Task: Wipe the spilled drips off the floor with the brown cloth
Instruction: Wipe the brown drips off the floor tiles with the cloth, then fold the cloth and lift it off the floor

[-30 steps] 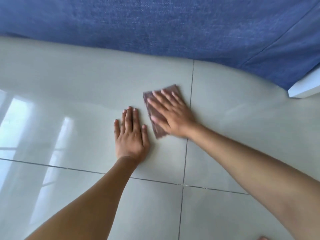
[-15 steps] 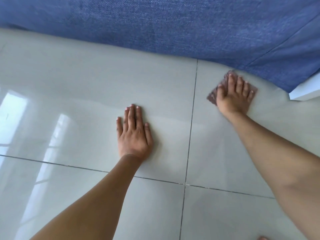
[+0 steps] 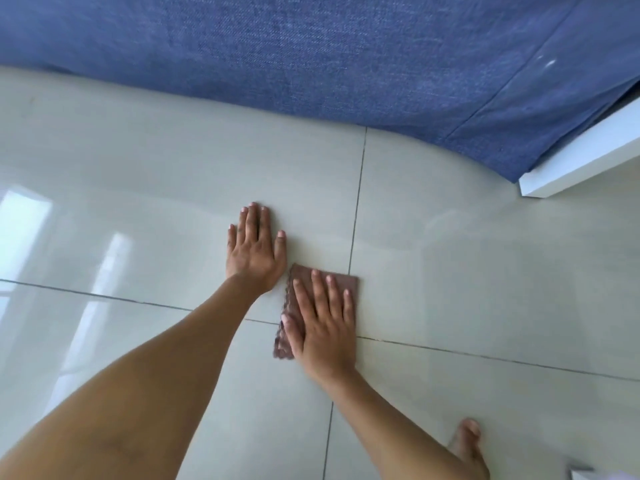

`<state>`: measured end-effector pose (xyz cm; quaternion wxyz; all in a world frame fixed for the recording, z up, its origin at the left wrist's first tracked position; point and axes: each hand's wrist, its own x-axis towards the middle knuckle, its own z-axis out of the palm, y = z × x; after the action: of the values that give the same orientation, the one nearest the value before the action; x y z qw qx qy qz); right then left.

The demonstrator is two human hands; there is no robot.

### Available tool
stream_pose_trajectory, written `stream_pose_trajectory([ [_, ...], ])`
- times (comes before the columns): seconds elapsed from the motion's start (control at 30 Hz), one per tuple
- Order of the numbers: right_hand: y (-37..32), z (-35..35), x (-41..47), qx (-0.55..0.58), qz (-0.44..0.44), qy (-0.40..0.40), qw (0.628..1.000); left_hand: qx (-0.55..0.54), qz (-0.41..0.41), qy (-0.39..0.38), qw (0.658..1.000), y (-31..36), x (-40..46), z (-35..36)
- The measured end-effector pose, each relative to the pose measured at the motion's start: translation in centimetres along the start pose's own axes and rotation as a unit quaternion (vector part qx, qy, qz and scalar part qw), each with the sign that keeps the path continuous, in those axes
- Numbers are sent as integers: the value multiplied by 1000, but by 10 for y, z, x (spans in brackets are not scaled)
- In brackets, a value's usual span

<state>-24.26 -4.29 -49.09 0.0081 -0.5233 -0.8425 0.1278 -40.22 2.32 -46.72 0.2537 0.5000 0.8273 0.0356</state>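
A small folded brown cloth (image 3: 294, 289) lies flat on the pale glossy floor tiles (image 3: 467, 271), over the crossing of two grout lines. My right hand (image 3: 325, 323) presses flat on top of it, fingers spread, covering most of it. My left hand (image 3: 254, 249) rests palm down on the bare tile just up and left of the cloth, fingers together, holding nothing. I cannot make out any drips on the tiles; only window glare shows at the left.
A blue fabric-covered piece of furniture (image 3: 311, 53) fills the far side. A white board edge (image 3: 581, 161) juts in at the right. A bare foot (image 3: 467, 445) stands on the floor at the bottom right, beside a small white object (image 3: 585, 474).
My right hand has swept the cloth from the far right, near the blue fabric, back towards me and left, beside my left hand. My left hand has stayed planted.
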Motion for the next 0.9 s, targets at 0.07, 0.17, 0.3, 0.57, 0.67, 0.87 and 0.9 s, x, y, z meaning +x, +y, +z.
stream_pose_trajectory([
  [0.07, -1, -5, -10, -9, -9, -2, 1000, 0, 25, -15, 1000, 8, -14, -7],
  [0.17, 4, -27, 2, 11, 62, 31, 998, -3, 112, -40, 993, 19, -43, -7],
  [0.3, 26, -61, 20, -22, 135, -15, 990, 59, 122, -73, 988, 29, -69, -4],
  [0.57, 33, -106, 18, 39, 91, -77, 992, 52, 70, -106, 990, 50, -101, -42],
  [0.67, 26, -129, 6, 81, 92, -86, 989, 68, 56, -141, 986, 50, -115, -62],
  [0.87, 3, -190, -17, 145, 117, -83, 979, 113, 83, -112, 984, 59, -153, -110],
  [0.9, -1, -201, -19, 158, 121, -75, 977, 113, 85, -96, 985, 62, -159, -118],
])
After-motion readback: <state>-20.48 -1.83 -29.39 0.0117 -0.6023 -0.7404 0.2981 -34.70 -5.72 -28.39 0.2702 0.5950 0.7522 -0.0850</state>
